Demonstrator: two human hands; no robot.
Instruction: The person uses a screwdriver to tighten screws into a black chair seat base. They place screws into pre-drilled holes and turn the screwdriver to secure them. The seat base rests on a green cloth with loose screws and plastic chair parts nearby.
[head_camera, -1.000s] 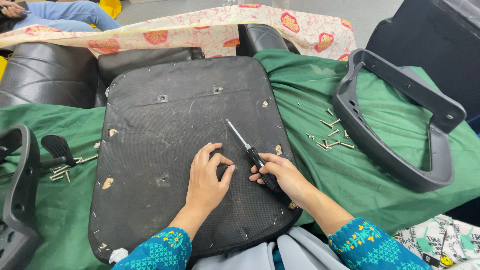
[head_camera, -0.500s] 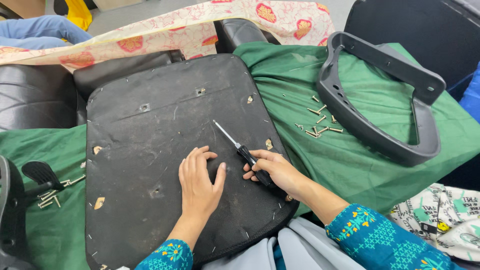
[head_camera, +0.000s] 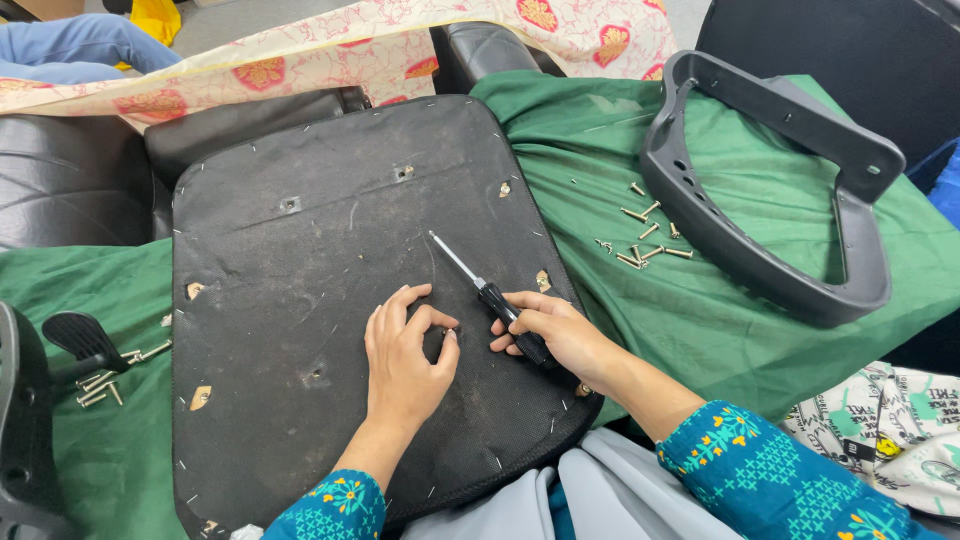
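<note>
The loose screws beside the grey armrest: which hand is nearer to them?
Right. The right hand, gripping the screwdriver, lies nearer the screws; the left hand rests farther left on the seat base.

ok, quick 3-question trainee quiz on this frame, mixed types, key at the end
1. True or false: the right hand holds a screwdriver whose shaft points up and away across the black seat base.
2. Multiple choice: where do the loose screws nearest the curved black armrest lie? A) on the green cloth B) on the seat base C) in a tray
3. Fill in: the left hand rests flat on the ____, with its fingers curled near the screwdriver's handle.

Key
1. True
2. A, on the green cloth, just left of the armrest
3. seat base
</note>
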